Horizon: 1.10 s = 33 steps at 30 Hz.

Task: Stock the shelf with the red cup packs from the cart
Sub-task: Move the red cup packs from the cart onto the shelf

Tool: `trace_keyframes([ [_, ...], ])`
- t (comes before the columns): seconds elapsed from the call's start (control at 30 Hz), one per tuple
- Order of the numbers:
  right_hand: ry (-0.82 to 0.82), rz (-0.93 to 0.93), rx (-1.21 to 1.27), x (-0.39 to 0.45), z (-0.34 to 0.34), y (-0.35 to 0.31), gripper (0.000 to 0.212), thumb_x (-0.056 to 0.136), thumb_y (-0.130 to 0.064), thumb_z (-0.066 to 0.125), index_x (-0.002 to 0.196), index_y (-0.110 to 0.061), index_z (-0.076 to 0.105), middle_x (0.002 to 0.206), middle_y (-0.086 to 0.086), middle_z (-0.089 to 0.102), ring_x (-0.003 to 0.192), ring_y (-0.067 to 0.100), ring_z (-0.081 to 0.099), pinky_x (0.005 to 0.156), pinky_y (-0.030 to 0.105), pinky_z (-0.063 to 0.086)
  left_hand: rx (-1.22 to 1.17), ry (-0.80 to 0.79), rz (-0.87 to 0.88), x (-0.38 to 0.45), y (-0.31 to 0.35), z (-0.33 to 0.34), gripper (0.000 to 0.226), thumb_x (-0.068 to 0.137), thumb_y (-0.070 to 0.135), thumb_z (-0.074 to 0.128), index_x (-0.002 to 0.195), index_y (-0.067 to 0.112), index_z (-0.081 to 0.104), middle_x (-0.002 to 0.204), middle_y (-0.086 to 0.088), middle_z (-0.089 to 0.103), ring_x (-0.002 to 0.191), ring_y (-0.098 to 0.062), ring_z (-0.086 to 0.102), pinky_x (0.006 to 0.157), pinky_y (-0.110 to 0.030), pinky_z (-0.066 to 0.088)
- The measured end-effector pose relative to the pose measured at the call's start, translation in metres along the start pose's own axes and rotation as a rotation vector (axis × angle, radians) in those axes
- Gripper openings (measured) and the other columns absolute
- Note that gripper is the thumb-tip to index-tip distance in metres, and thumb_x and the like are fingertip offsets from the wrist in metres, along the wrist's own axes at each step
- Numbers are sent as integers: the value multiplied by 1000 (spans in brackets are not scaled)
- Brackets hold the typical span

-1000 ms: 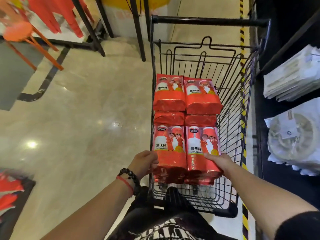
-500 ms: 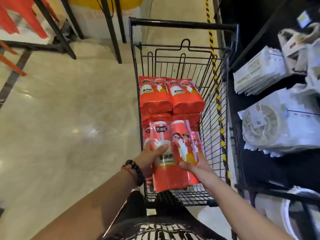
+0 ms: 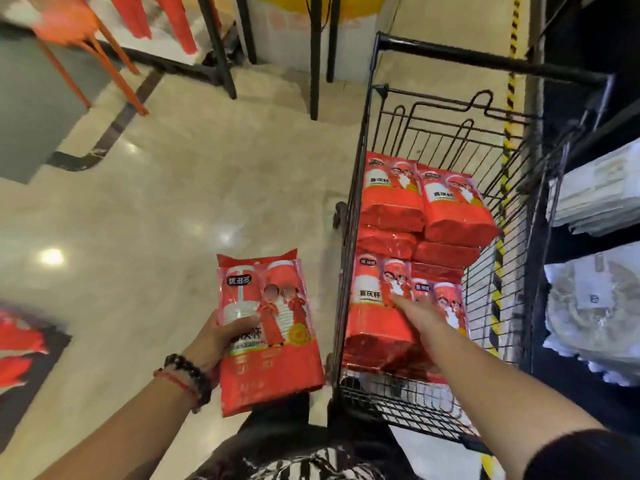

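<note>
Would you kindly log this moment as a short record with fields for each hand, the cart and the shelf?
left hand: grips one red cup pack, held outside the cart over the floor
right hand: fingers straight, reaching onto a pack in the cart
cart: several red packs stacked inside
shelf: at right, holds white and clear wrapped goods

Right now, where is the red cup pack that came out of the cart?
In the head view, the red cup pack is held in the left hand, over the floor just left of the cart.
</note>
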State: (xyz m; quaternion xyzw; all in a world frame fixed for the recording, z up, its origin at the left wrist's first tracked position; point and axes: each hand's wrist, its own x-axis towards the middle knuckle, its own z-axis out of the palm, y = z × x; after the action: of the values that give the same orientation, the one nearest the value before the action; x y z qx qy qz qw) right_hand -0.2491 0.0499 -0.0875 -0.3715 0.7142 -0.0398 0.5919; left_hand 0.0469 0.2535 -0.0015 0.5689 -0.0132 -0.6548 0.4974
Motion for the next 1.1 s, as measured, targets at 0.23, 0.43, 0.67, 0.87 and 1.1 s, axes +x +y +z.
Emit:
trace_keyframes([
  [0.23, -85, 234, 57, 4, 1, 0, 53, 66, -37, 85, 109, -10, 70, 81, 15, 75, 65, 28, 72, 65, 40, 62, -31, 29, 5, -8, -5, -52, 85, 47, 25, 95, 121, 5, 61, 118, -31, 65, 93, -45, 69, 78, -54, 56],
  [0.43, -83, 266, 213, -52, 8, 13, 62, 61, -29, 88, 115, -10, 63, 91, 20, 74, 76, 35, 72, 81, 56, 59, 31, -18, 12, 9, 9, -49, 85, 52, 30, 91, 126, 6, 57, 117, -28, 67, 102, -49, 66, 83, -58, 55],
  [0.67, 110, 40, 395, -134, 5, 55, 94, 47, -22, 96, 128, -17, 48, 109, 18, 73, 85, 37, 75, 70, 53, 61, 176, -202, -29, 38, 16, 11, 84, 50, 27, 91, 124, 3, 58, 115, -29, 67, 96, -45, 68, 78, -55, 57],
  [0.87, 331, -120, 522, -205, -20, 105, 54, 60, -2, 90, 102, -19, 61, 89, 6, 77, 78, 27, 75, 67, 40, 60, 310, -361, -130, 42, -9, 68, 81, 50, 24, 91, 122, 5, 59, 110, -27, 70, 89, -43, 71, 77, -56, 57],
  [1.1, 576, -164, 639, -272, -33, 216, 50, 58, -2, 87, 104, -13, 70, 95, 9, 78, 86, 31, 75, 86, 56, 57, 494, -485, -212, 11, -58, 108, 78, 58, 20, 87, 128, 5, 56, 118, -32, 65, 107, -54, 61, 88, -69, 48],
])
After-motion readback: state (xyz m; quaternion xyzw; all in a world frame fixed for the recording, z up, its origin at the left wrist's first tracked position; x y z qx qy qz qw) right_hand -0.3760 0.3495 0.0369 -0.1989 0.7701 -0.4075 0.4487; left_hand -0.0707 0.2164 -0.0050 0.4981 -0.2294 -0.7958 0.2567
